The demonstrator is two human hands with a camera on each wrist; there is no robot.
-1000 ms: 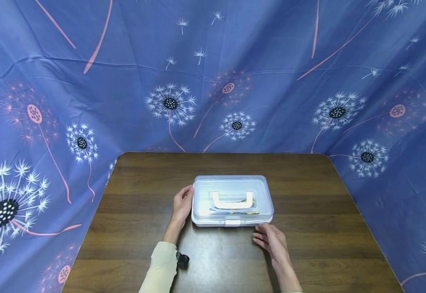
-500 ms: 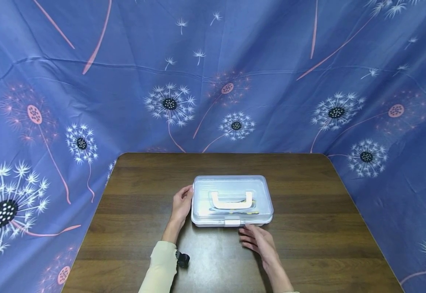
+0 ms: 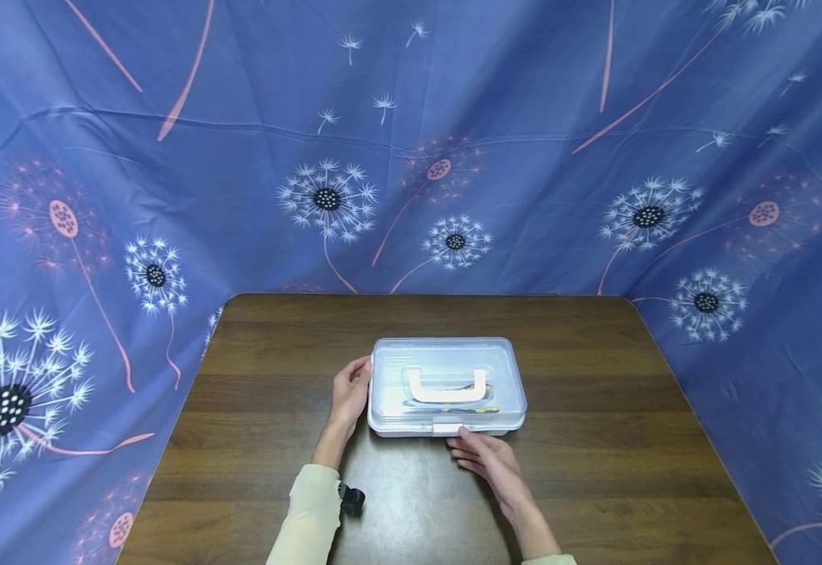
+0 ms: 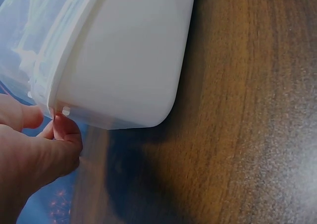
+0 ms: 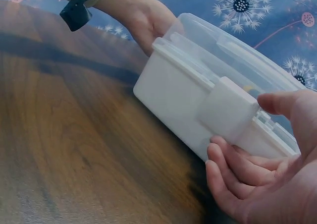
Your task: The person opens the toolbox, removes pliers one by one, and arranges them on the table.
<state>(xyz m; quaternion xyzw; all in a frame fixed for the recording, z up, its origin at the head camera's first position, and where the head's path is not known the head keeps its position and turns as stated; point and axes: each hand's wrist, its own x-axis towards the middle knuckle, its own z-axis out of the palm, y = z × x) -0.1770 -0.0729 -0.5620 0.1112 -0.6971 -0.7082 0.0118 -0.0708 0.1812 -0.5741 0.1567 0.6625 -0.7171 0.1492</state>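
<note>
A plastic storage box [image 3: 397, 428] with a clear lid [image 3: 390, 377] and white base stands closed on the table. White on top is its folded carry handle [image 3: 448, 395]; a latch [image 5: 230, 107] sits at the front. My left hand [image 3: 349, 396] is at the box's left end; in the left wrist view its thumb and fingertips pinch the rim near the back corner. My right hand [image 3: 490, 464] is at the front, its thumb [image 5: 280, 103] at the latch's right edge and the other fingers loosely bent below. Yellow and dark items [image 3: 481, 409], unclear in kind, show through the lid.
The brown wooden table [image 3: 594, 377] surrounds the box. A blue dandelion-print cloth [image 3: 524, 157] hangs behind the table and along both sides. On the left wrist is a small black camera [image 3: 351, 501].
My right hand has slid left along the box's front, from near its right corner to the latch. The left hand and the box have stayed in place.
</note>
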